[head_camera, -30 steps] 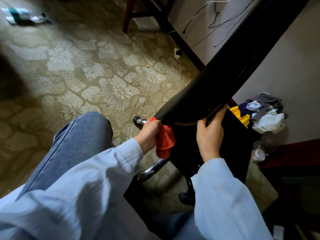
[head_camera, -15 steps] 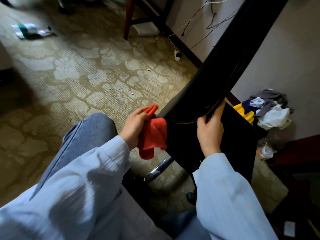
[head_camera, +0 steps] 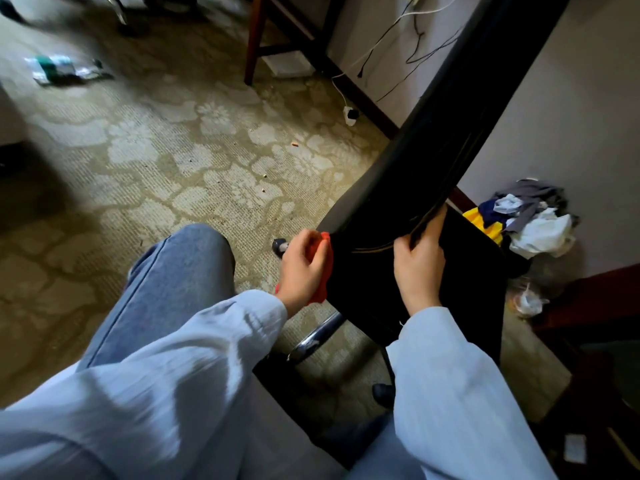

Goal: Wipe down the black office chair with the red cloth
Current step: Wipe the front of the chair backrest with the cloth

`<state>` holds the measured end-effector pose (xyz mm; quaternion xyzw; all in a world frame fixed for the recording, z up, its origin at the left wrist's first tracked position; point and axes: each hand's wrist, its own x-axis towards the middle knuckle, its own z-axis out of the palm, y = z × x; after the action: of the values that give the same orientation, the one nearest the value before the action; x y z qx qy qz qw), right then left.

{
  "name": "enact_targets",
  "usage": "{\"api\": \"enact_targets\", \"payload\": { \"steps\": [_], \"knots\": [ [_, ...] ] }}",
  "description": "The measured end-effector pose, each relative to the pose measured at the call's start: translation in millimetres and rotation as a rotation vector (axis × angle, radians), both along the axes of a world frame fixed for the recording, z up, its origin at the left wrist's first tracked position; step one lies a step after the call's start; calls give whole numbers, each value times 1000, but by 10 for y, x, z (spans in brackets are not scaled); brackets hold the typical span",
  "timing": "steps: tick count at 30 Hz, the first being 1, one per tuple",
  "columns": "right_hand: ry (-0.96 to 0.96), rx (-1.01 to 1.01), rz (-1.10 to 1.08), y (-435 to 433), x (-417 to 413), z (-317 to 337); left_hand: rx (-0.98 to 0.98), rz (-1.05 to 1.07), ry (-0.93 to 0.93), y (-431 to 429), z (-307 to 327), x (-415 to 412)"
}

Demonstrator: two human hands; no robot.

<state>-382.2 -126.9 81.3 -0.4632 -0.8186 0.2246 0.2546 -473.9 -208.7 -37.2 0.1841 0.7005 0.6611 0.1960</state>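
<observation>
**Cloth pressed to the chair's edge**

The chair (head_camera: 408, 188) is tipped, its black back running as a diagonal band from the top right down to the middle of the view, with the dark seat part below it. The left hand (head_camera: 303, 268) has its fingers (head_camera: 304, 242) clenched around the cloth (head_camera: 323, 268), bunched red between the palm and the chair's left edge, touching it low down. A bit of red also shows under the wrist.

The right hand (head_camera: 419, 268) grips the chair at a seam on its right side, fingers curled over the edge and the thumb reaching up along it. Both arms wear pale blue sleeves (head_camera: 194, 358). A knee in blue jeans (head_camera: 180, 271) sits left of the left hand.

Below the hands, a chrome leg (head_camera: 317, 337) of the chair base slants over the carpet (head_camera: 173, 161), and a caster (head_camera: 280, 244) shows just beside the left hand. The carpet has a pale flower pattern with small crumbs on it.

To the right, by the wall, a bin (head_camera: 526, 223) is heaped with crumpled clothes and paper, near the chair. Cables (head_camera: 388, 50) hang along the wall at the top, next to a wooden furniture leg (head_camera: 254, 39). A blurred wrapper (head_camera: 59, 67) lies on the carpet far left, well apart from the chair.
</observation>
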Motion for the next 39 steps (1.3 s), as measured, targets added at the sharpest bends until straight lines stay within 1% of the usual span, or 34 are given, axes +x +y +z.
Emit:
{"api": "enact_targets", "payload": {
  "steps": [2, 4, 6, 8, 9, 11, 12, 13, 15, 16, 19, 21, 28, 34, 37, 39],
  "knots": [
    [-1, 1, -3, 3, 26, -13, -77, 22, 162, -6, -72, -16],
    [3, 0, -10, -9, 44, -26, -168, 12, 265, -10, -154, -15],
    [2, 8, -17, -24, 43, -32, -266, -22, 297, -14, -276, -11],
    [-3, 22, -21, -36, 46, -35, -347, -21, 241, -20, -370, 0],
    [-7, 28, -21, -38, 52, -39, -329, 12, 179, -23, -386, 2],
    [-7, 34, -18, -41, 62, -48, -196, 116, 33, -17, -363, 2],
    [-5, 38, -17, -40, 65, -55, -123, 144, -12, -19, -324, 11],
    [-6, 42, -18, -40, 68, -59, -58, 132, -14, -30, -287, 27],
    [-9, 40, -26, -45, 67, -56, 41, 38, 53, -61, -231, 78],
    [-8, 36, -26, -49, 68, -54, 60, -12, 112, -77, -227, 98],
    [-3, 36, -22, -52, 70, -47, 14, -72, 378, -67, -255, 95],
    [-5, 34, -28, -51, 70, -52, -24, -101, 463, -30, -280, 70],
    [1, 58, -43, -39, 70, -88, -55, -84, 464, -26, -314, 55],
    [-8, 53, -57, -52, 48, -75, -142, -77, 436, -46, -459, 73],
    [-16, 55, -61, -62, 52, -66, -240, -61, 365, -65, -568, 71],
    [-14, 54, -60, -67, 54, -64, -287, -15, 254, -48, -621, 52]
  ]
}}
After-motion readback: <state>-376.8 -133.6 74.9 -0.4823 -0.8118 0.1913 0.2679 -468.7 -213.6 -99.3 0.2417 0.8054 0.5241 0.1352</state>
